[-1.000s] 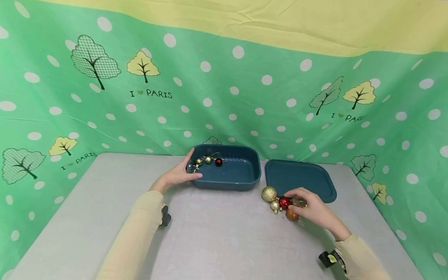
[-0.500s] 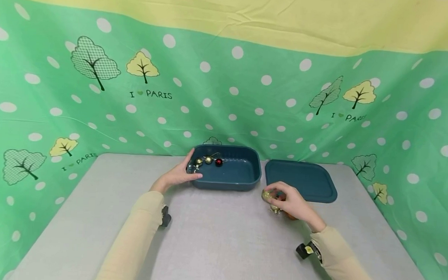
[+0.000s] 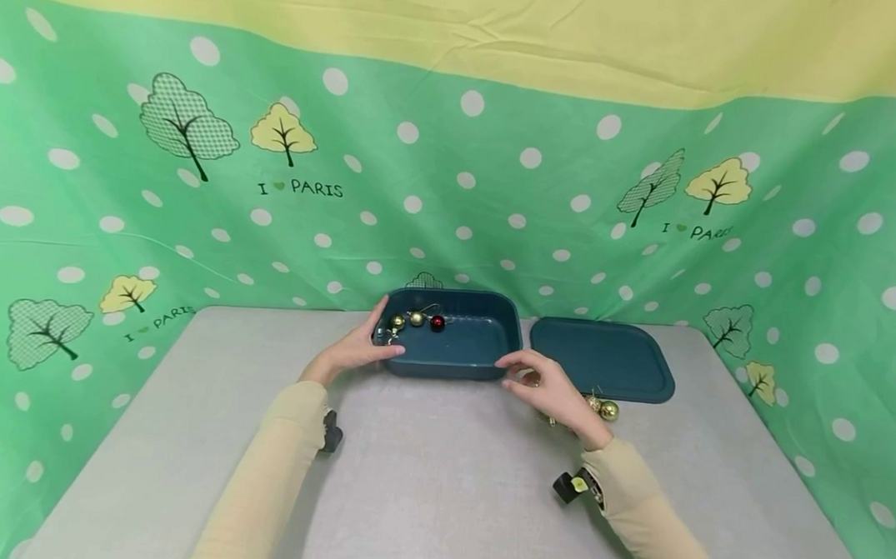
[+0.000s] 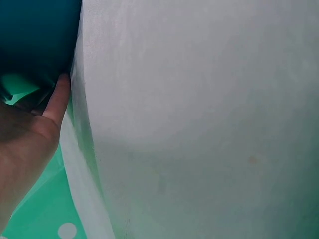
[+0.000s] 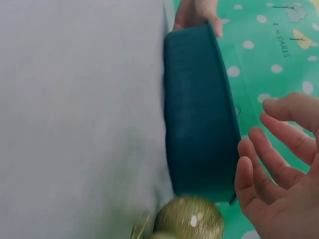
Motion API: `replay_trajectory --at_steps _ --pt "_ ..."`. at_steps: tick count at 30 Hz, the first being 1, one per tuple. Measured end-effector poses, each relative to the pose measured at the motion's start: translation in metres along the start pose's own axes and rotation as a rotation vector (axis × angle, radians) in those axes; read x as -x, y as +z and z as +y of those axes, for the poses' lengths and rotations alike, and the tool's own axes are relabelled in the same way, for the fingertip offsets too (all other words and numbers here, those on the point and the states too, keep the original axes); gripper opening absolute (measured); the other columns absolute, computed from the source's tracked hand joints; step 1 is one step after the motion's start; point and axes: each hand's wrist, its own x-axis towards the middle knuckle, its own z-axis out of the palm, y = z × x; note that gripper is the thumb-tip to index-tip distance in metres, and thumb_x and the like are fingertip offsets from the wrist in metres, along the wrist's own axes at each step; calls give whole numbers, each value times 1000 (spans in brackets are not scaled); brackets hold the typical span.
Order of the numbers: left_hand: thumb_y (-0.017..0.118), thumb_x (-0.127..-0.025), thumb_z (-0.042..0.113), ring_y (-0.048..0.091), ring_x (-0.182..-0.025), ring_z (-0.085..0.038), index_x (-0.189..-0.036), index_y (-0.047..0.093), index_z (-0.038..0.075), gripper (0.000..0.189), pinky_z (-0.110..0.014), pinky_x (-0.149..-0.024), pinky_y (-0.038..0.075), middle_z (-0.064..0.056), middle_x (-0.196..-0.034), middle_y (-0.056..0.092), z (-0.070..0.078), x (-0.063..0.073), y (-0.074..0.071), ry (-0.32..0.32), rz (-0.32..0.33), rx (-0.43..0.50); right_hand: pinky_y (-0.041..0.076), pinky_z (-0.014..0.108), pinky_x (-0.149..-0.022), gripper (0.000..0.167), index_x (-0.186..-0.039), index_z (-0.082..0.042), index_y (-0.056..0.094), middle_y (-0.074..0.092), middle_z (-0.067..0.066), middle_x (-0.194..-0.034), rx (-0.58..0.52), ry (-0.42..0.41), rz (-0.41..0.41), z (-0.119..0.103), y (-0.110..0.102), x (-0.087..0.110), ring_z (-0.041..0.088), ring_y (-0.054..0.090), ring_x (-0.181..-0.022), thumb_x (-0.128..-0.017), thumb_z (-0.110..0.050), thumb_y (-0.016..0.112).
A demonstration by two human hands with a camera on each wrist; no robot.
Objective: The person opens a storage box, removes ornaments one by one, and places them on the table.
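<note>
A dark blue plastic box [image 3: 451,370] stands open at the back of the table, with two small gold baubles [image 3: 416,319] and a dark red bauble [image 3: 437,322] at its left side. My left hand [image 3: 355,348] holds the box's left end, its thumb along the front rim. At the front right corner is my right hand [image 3: 556,394], fingers loosely bent beside the rim and nothing between them. Below it in the right wrist view lies a large glittery gold bauble [image 5: 192,219]. Gold baubles [image 3: 609,410] show past the wrist; the red and orange ones are hidden behind the hand.
A dark blue lid [image 3: 602,357] lies flat to the right of the box, close behind the baubles. Green dotted cloth [image 3: 465,230] hangs around the back and sides of the grey table [image 3: 439,479].
My right hand has moved left from the bauble pile to the box's front right corner, uncovering gold baubles on the right. My left hand and the box have stayed put.
</note>
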Motion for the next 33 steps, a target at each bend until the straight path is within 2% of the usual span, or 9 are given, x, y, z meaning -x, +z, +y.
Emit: replay_trajectory --at_steps 2,6,8,13,19,23,28,33 --pt "71 -88 35 3 -143 -42 -155 -11 24 107 -59 -111 15 -14 -160 -8 0 0 0 0 -1 4 51 44 -78 26 -117 4 64 61 19 -113 -14 7 -7 -9 3 -4 36 58 -98 -91 0 65" --pt "71 -87 35 4 -142 -43 -155 -11 25 107 -59 -111 14 -15 -160 -8 -1 0 1 -3 1 8 51 42 -80 27 -117 3 64 61 18 -113 0 -18 -10 -10 12 -12 33 58 -98 -91 -2 65" --pt "71 -87 35 4 -142 -43 -155 -11 25 108 -58 -111 14 -15 -160 -7 -1 0 1 -7 2 9 51 47 -80 27 -117 4 64 60 20 -113 -6 -39 -4 -9 18 -17 34 58 -98 -90 -1 66" --pt "72 -87 35 5 -142 -43 -155 -11 25 108 -58 -112 15 -17 -160 -6 0 0 1 -15 3 9 50 53 -78 25 -113 11 62 59 27 -110 -41 -88 -13 -36 25 -22 45 57 -97 -88 6 65" --pt "71 -87 35 5 -142 -43 -155 -11 25 107 -58 -112 14 -17 -160 -6 -1 -1 1 -13 6 17 50 54 -80 24 -113 7 63 59 26 -110 -51 -83 -13 -48 32 -27 44 56 -98 -89 4 65" --pt "71 -87 35 4 -143 -42 -155 -11 25 107 -58 -112 14 -16 -160 -6 0 0 1 -12 8 10 50 52 -81 25 -114 7 63 59 26 -111 -61 -76 -19 -45 38 -32 43 57 -100 -90 3 65" --pt "71 -88 33 5 -142 -44 -155 -12 23 107 -59 -111 14 -18 -159 -7 1 0 1 -8 6 2 50 51 -80 26 -116 7 63 60 25 -113 -70 -101 -5 -24 51 -43 40 57 -100 -90 1 65" --pt "70 -88 26 4 -141 -47 -155 -12 19 106 -60 -111 13 -21 -158 -7 6 1 -1 -17 -4 40 51 44 -81 27 -117 0 65 61 15 -114 -87 -73 -6 -14 57 -51 30 59 -100 -91 -7 67"
